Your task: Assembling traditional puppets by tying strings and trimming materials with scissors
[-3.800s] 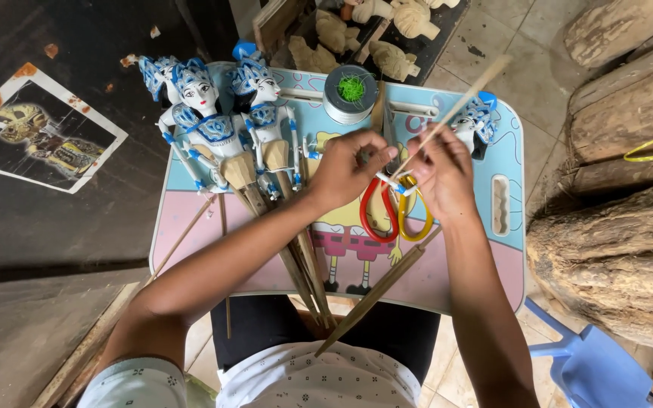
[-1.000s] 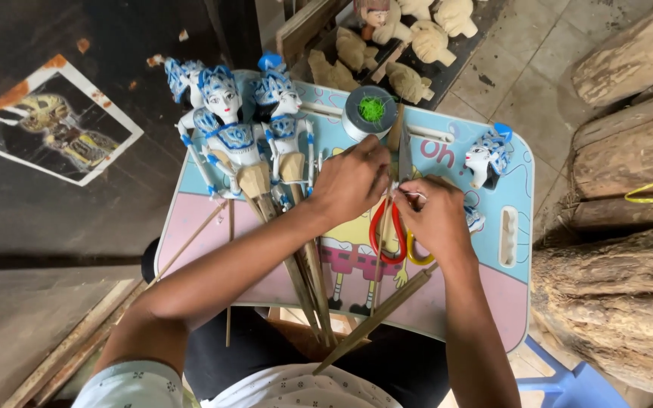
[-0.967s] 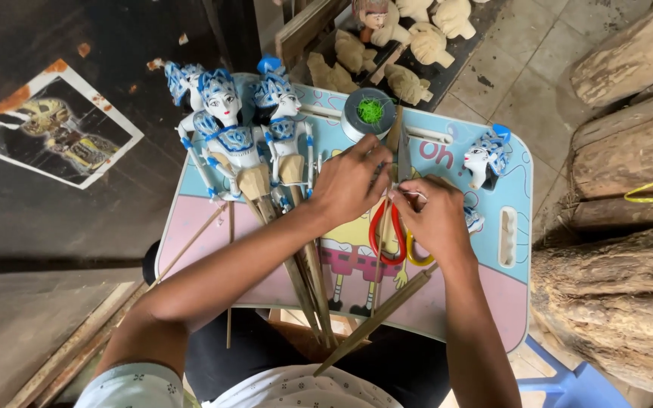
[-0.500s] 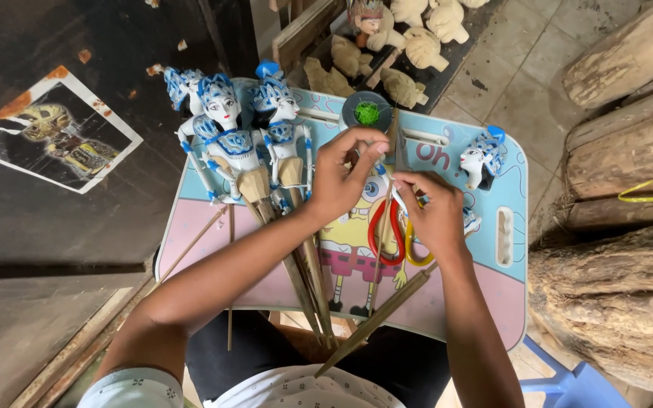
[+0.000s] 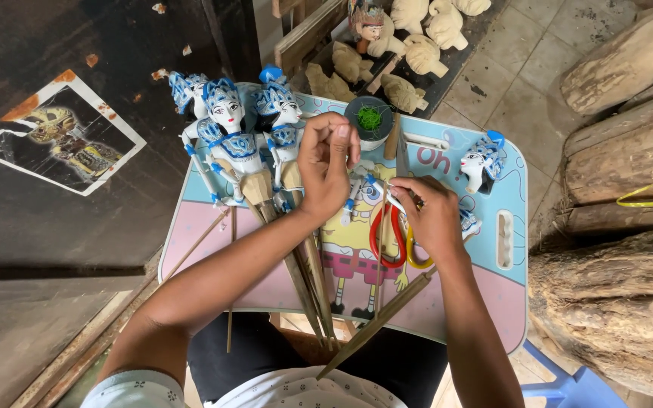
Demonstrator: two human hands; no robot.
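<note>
Near edge: wooden puppet rods (image 5: 307,291) are lying bundled on the counter (image 5: 213,227), slanting down toward the person's lap; one longer stick (image 5: 376,325) is crossing them on the right, running out from under the right wrist.

Counter itself is a small tray-style top, pink near and light blue far, with a cartoon print in the middle.

Right hand (image 5: 428,215) is sitting closed over the centre-right of the counter, fingers pinched on a small blue-and-white puppet part (image 5: 368,189). Part looks painted white with blue trim, small, mostly covered by the fingers; can't tell exactly which piece it is. Red-and-yellow scissors (image 5: 391,242) are lying flat just under and near-left of that hand, handles poking out below the palm.

Left hand (image 5: 326,166) is hovering just left of the right hand, fingers curled, thumb and fingertips pinched together at the far side; whatever it is pinching is too fine to make out. The puppet part is sitting between the two hands, touching the right one.

Further left: two finished puppets (image 5: 247,143), white faces, blue crowns and blue-patterned bodies, are lying side by side just left of the left hand, heads pointing far.

Far centre: a round grey pot (image 5: 370,121) with green material inside is standing just past the left hand's fingertips. Far right: a loose puppet head (image 5: 481,159), same white-and-blue paint, is lying apart from both hands.
</note>
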